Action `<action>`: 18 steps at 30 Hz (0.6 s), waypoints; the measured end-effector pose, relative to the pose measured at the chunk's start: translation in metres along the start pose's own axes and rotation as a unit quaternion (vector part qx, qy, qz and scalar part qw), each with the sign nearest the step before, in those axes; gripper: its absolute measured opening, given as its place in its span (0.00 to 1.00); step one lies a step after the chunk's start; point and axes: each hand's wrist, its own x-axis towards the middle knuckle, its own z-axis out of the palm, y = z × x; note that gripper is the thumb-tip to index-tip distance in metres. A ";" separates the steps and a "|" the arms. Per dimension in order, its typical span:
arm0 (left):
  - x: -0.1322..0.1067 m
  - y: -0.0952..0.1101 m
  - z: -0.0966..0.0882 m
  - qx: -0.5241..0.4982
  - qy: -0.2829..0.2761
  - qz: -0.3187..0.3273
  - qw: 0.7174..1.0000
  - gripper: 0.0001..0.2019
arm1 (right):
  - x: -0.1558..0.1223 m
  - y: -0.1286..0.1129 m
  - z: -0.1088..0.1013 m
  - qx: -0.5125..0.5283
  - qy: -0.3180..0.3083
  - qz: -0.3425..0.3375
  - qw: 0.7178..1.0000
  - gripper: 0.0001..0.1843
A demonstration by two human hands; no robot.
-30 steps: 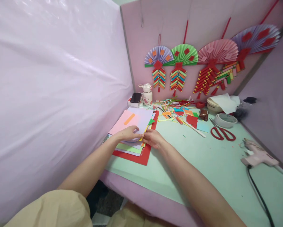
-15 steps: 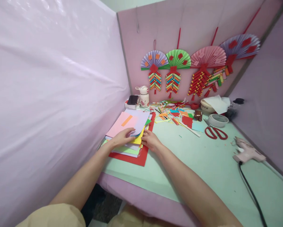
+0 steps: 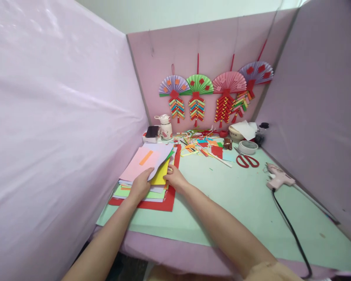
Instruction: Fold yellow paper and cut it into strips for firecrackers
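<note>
A stack of coloured paper lies at the left of the table. My left hand [image 3: 141, 185] grips the near edge of the upper sheets, a purple sheet [image 3: 161, 154] among them, and their right side is bent upward. A pink sheet [image 3: 134, 167] with an orange strip [image 3: 146, 157] on it rests on top. Under the raised edge, a yellow sheet [image 3: 160, 176] shows. My right hand [image 3: 175, 178] pinches its right edge, fingers partly hidden. Green and purple sheets lie lower, over a large red sheet [image 3: 168, 205].
Paper scraps [image 3: 203, 142] are scattered at the back. Red-handled scissors [image 3: 247, 160], a roll of tape [image 3: 248, 147] and a glue gun [image 3: 279, 176] with a black cord lie at right. A bottle [image 3: 166, 128] and phone [image 3: 153, 131] stand back left. Paper fan ornaments [image 3: 199, 84] hang behind.
The view has turned, so the scene sits further left. My left hand has bent the upper sheets higher, and more of the yellow sheet shows beside my right hand.
</note>
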 end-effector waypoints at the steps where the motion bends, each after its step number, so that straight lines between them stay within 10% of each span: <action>1: 0.000 0.000 0.000 -0.019 0.026 -0.019 0.999 0.22 | -0.001 0.000 0.000 -0.003 0.000 -0.001 1.000 0.32; 6: -0.001 -0.003 -0.004 -0.084 0.157 -0.140 0.974 0.18 | -0.001 0.002 -0.003 -0.006 0.001 0.001 1.000 0.33; 18: -0.001 -0.014 -0.001 -0.182 0.204 -0.178 0.945 0.22 | -0.002 0.006 -0.005 -0.023 -0.003 0.002 1.000 0.27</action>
